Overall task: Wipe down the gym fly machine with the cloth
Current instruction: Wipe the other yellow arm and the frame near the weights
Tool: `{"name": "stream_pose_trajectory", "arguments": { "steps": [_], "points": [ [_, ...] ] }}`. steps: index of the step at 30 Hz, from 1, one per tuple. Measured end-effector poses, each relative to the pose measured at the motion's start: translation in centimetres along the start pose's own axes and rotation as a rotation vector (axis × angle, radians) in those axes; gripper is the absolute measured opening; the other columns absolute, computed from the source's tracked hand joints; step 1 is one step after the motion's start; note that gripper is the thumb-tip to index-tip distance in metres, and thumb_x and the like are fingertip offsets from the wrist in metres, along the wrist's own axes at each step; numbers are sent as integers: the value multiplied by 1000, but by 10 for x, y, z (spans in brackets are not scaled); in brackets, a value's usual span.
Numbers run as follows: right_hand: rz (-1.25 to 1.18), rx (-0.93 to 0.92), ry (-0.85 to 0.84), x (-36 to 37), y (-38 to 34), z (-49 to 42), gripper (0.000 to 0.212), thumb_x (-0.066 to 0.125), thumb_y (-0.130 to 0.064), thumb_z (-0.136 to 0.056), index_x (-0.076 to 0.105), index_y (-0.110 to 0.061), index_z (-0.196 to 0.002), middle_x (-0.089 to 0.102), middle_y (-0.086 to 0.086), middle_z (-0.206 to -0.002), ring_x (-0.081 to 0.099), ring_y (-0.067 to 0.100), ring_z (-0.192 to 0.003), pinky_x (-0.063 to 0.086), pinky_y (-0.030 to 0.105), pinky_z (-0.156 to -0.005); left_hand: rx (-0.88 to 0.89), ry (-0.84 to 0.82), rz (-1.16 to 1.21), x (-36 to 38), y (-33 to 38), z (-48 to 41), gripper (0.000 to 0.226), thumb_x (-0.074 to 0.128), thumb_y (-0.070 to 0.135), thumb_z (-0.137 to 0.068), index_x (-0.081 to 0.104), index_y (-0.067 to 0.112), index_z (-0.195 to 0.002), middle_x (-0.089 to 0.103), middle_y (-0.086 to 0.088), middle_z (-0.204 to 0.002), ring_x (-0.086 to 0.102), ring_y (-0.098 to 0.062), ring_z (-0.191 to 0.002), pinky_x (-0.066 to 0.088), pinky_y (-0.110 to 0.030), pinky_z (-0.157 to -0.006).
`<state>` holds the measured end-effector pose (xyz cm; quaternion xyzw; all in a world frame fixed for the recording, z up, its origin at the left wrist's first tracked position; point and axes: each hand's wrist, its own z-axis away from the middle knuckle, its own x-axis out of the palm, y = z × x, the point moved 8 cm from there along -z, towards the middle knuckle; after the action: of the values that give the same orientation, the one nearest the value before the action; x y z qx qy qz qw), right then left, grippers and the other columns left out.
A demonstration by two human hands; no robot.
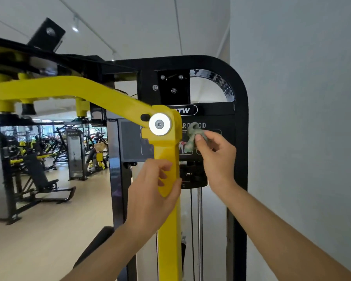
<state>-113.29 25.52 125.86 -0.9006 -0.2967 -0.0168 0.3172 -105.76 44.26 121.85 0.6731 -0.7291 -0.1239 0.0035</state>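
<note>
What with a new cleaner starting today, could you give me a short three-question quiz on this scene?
1. True or false: the right hand pinches the cloth.
2. What does the left hand grip? A) the yellow arm B) the black frame C) a steel guide rod
3. Fill in: in the head view, the cloth is to the ___ of the silver pivot cap.

Key: 1 true; 2 A; 3 right.
</note>
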Motion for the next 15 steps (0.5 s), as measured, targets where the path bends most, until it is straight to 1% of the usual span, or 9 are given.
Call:
{"name": "stream_pose_trajectory", "arguments": {
  "steps": [2,4,6,7,8,9,12,13,15],
  "points": [
    [-57,55,-70,-8,2,-11,20,64,-14,-97,74,-6,-113,76,8,-103,73,20,-99,60,33,-86,151,-42,-5,10,27,-16,30,73,23,-89,59,25,-115,57,14,-107,62,-7,-86,56,-26,-67],
    [-56,107,-185,-14,2,-23,20,61,-17,-100,76,-9,-111,78,4,-97,75,18,-95,60,27,-80,213,-114,13,27,47,-36,38,72,22,-90,60,21,-125,59,8,-122,62,-9,-103,59,-30,-78],
    [-8,122,-266,-22,-2,-38,20,60,-22,-100,78,-13,-107,78,1,-94,75,17,-92,61,28,-77,173,-177,6,46,56,-60,54,76,23,-88,53,22,-136,54,6,-135,58,-11,-117,58,-32,-88],
    [3,125,-275,-28,-5,-47,21,61,-23,-100,78,-14,-105,78,2,-94,75,18,-92,62,31,-77,119,-208,4,57,57,-74,60,78,26,-86,50,24,-139,52,6,-137,58,-12,-119,57,-33,-91],
    [-4,131,-272,-33,-7,-56,20,62,-24,-99,78,-13,-104,78,3,-94,75,19,-92,62,33,-78,56,-244,2,68,56,-87,62,79,30,-85,49,25,-139,54,7,-134,59,-12,-117,57,-35,-92],
    [-29,142,-273,-38,-9,-66,20,63,-23,-99,79,-12,-103,78,5,-94,75,20,-92,62,33,-78,6,-280,-1,80,54,-100,59,80,34,-84,52,26,-135,58,8,-127,61,-12,-112,56,-37,-91],
    [-153,214,-296,-46,-13,-93,17,64,-17,-98,79,-10,-97,78,9,-96,75,22,-92,61,27,-73,-84,-300,4,104,53,-140,31,77,30,-87,65,24,-115,68,9,-104,64,-11,-98,56,-33,-86],
    [-196,227,-291,-49,-14,-103,17,63,-13,-97,80,-9,-94,77,11,-97,75,24,-93,60,27,-74,-108,-277,-12,107,52,-154,21,76,28,-89,69,23,-108,70,8,-101,64,-12,-96,56,-32,-84],
    [-257,207,-293,-55,-17,-123,22,61,-4,-93,82,-13,-89,77,13,-97,75,27,-94,60,28,-75,-160,-253,-39,114,49,-183,10,73,29,-91,73,22,-98,73,5,-96,67,-16,-93,56,-36,-84]
  ]
}}
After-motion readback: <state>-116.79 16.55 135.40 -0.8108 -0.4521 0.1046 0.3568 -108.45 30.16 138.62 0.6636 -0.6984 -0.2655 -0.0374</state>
